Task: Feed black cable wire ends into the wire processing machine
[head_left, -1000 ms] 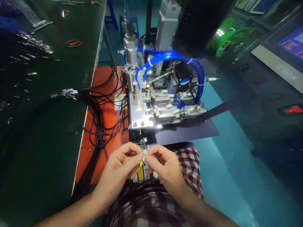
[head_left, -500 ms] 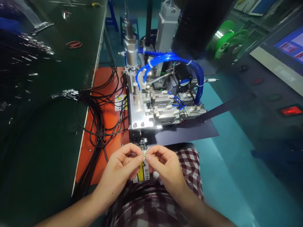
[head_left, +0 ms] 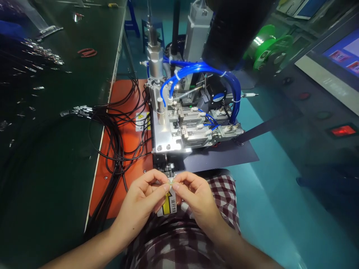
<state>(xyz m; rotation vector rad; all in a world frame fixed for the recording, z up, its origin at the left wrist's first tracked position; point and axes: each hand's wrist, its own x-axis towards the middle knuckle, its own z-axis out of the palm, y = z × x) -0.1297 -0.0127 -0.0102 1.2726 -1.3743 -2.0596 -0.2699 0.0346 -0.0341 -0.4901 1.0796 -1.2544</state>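
Note:
My left hand (head_left: pixel 146 196) and my right hand (head_left: pixel 196 198) meet low in the middle of the view, thumb pressed to forefinger on each. A thin yellowish wire (head_left: pixel 171 183) shows between the two pinches; most of it is hidden by the fingertips. Just below the fingers is a white label with a yellow arrow (head_left: pixel 166 204). The front of a metal machine (head_left: pixel 168 140) with small cylinders stands directly beyond the hands. Blue air hoses (head_left: pixel 200 68) arch over that machine.
Black cables (head_left: pixel 116 149) with metal ends lie across an orange plate (head_left: pixel 127 129) on the left. The dark green table (head_left: pixel 56 149) bears more cable ends and red-handled pliers (head_left: pixel 87 52). A green spool (head_left: pixel 263 52) and a control panel (head_left: pixel 322 82) stand at right.
Both hands stay in nearly the same place, still pinched together. A little more of the yellowish wire shows at the fingertips. The view has shifted very slightly.

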